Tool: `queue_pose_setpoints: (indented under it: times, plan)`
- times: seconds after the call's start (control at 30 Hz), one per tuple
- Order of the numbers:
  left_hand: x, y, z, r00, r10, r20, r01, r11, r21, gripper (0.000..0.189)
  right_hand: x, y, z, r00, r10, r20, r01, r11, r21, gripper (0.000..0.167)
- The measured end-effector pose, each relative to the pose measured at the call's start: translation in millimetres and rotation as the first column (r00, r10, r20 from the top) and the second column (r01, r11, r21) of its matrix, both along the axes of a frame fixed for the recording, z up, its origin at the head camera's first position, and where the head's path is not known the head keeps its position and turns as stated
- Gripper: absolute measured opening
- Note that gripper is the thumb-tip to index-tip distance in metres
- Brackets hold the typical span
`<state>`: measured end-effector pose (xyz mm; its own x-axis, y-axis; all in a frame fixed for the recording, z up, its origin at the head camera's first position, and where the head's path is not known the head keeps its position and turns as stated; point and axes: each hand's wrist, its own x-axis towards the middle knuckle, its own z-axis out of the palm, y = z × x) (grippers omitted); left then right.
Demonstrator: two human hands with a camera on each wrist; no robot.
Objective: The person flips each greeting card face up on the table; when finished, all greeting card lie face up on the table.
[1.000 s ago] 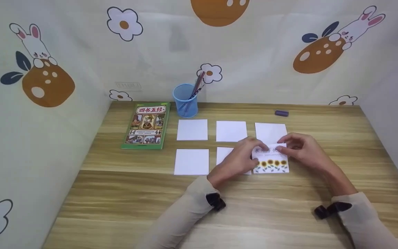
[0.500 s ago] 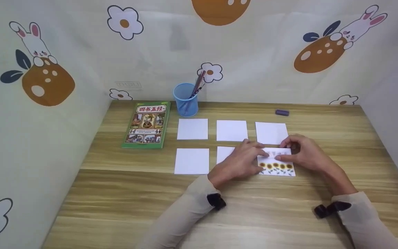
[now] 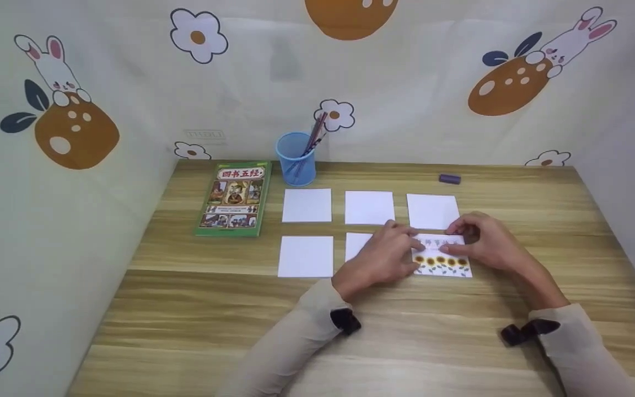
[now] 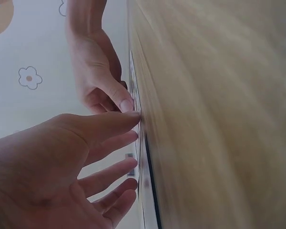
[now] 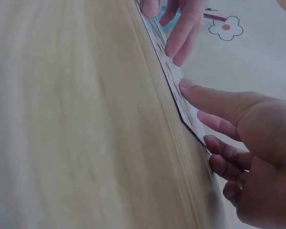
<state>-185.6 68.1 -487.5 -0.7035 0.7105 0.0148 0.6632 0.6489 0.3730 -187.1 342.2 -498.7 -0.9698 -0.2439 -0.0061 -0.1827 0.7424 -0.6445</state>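
From the head camera, shows a sunflower card [image 3: 441,263] flat on the bench [image 3: 174,320], at the right end of the nearer of two rows. Bears Chinese characters across the far half, sunflowers along the near half. Has both hands on it, near but apart from one another: touched along the left side by the left hand [image 3: 386,253], with fairly straight fingers, and held by the right hand [image 3: 488,242], with thumb on the face and bent fingers at the far edge. Includes three white cards [image 3: 369,208] in the far row and two more white cards [image 3: 305,257] in the near one, with the second partly behind the left hand. Also shows a green book [image 3: 233,198], a blue cup [image 3: 297,171] with pencils [image 3: 317,132] in it and a purple cylinder [image 3: 450,179], before a printed wall cloth [image 3: 416,82]. From the left wrist, gives the left hand side-on, with spread fingers at the sunflower card's thin edge, and the right hand just beyond. From the right wrist, gives the right hand's thumb on the face, with curled fingers by a corner, and, above, the left hand's fingertips
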Motion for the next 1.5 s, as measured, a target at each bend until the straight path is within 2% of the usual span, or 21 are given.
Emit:
queue_pose_setpoints:
  times: [0.27, 0.43, 0.53, 0.7, 0.83, 1.03, 1.17, 1.37, 1.5]
  plan:
    - [-0.3, -19.9, 6.2, 0.998, 0.053, 0.025, -0.054, 0.998, 0.042, 0.036, -0.3, -5, -0.3, 1.000, -0.001, -0.025, -0.001, 0.998, -0.068, 0.028]
    - [-3.5, -50.1, 6.5, 0.993, 0.105, 0.062, -0.109, 0.991, 0.074, 0.034, 2.2, -24, -1.4, 0.998, -0.017, -0.062, 0.009, 0.991, -0.132, 0.027]
    - [-6.2, -71.4, 5.7, 0.989, 0.120, 0.082, -0.128, 0.986, 0.106, 0.033, 3.8, -40, -3.2, 0.995, 0.016, -0.100, -0.031, 0.989, -0.147, 0.026]
    - [-11.3, -103.2, 3.7, 0.989, 0.082, 0.119, -0.101, 0.982, 0.159, 0.036, 2.5, -66, -5.5, 0.981, 0.114, -0.156, -0.135, 0.982, -0.135, 0.027]
    - [-14.0, -118.5, 3.9, 0.987, 0.053, 0.154, -0.077, 0.985, 0.154, 0.043, -0.1, -85, -4.5, 0.974, 0.172, -0.148, -0.185, 0.979, -0.081, 0.035]
    - [-15.5, -124.3, 4.8, 0.981, 0.029, 0.191, -0.053, 0.991, 0.121, 0.056, 1.2, -105, -0.8, 0.977, 0.187, -0.099, -0.187, 0.982, 0.007, 0.057]
    - [-15.6, -121.9, 4.7, 0.979, 0.036, 0.200, -0.056, 0.994, 0.095, 0.060, 2.5, -108, 0.3, 0.980, 0.187, -0.068, -0.185, 0.982, 0.044, 0.068]
    - [-13.0, -121.0, 4.5, 0.977, 0.069, 0.203, -0.081, 0.996, 0.049, 0.065, 3.1, -109, 0.4, 0.982, 0.183, -0.036, -0.181, 0.981, 0.067, 0.072]
    - [-12.1, -121.4, 3.7, 0.975, 0.079, 0.206, -0.091, 0.995, 0.050, 0.066, 3.7, -110, 0.6, 0.985, 0.174, -0.022, -0.172, 0.983, 0.058, 0.071]
